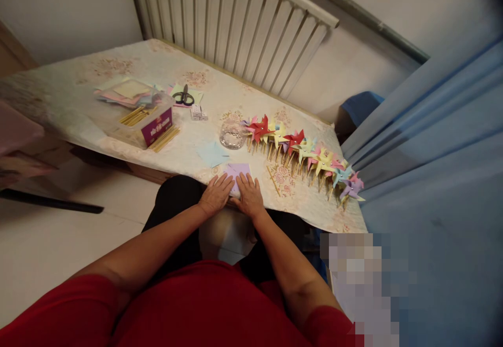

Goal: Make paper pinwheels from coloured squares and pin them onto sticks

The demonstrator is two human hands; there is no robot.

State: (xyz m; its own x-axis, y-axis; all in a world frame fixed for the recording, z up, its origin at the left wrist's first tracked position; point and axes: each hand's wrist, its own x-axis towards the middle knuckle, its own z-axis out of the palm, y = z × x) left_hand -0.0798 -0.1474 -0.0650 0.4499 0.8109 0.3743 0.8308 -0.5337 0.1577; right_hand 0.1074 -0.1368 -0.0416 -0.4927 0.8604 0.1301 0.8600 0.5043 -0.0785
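A square of purple paper [239,169] lies at the front edge of the table, with a slit or crease line near its top. My left hand [216,194] rests flat on its left part, fingers stretched out. Beside it, my right hand [248,192] presses on the paper's right part, fingers also extended. Just beyond lie pale blue paper pieces [212,153]. A clear round dish [231,135] holds small shiny bits too small to name. To the right, a single wooden stick [274,181] lies near a long row of finished paper pinwheels [304,150] on sticks.
On the left stands a clear plastic box [135,121] with sticks and coloured paper; more sticks [165,138] lie beside it. Black-handled scissors [183,96] and small white boxes [198,112] sit farther back. A radiator [236,27] lines the wall; a blue curtain [432,179] hangs right.
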